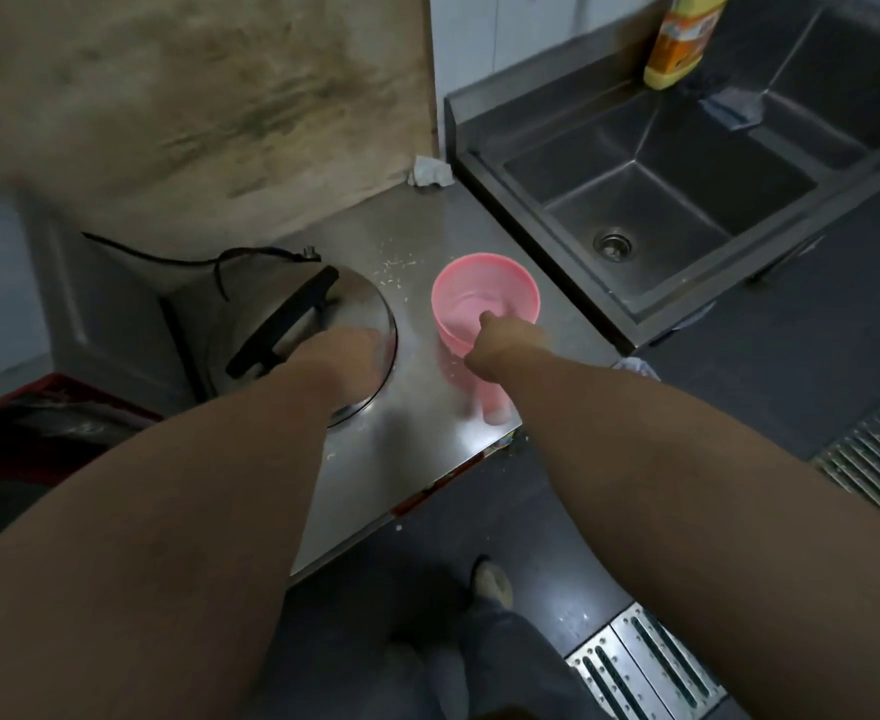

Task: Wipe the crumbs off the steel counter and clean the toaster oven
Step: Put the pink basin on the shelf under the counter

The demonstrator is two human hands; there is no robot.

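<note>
A round steel toaster oven (354, 298) with a black handle (281, 324) sits on the left of the steel counter (422, 433). My left hand (341, 356) rests on the near right edge of its lid; its fingers are hidden. A pink plastic cup (484, 288) with water in it stands to the right of the oven. My right hand (505, 345) pinches the cup's near rim, thumb inside. Pale crumbs (396, 265) lie scattered behind the oven and the cup.
A crumpled white cloth (430, 171) lies at the counter's back corner. A steel sink (635, 200) adjoins on the right, with a yellow bottle (682, 39) behind it. A red crate (37, 423) stands at the left. Floor grates (645, 667) lie below.
</note>
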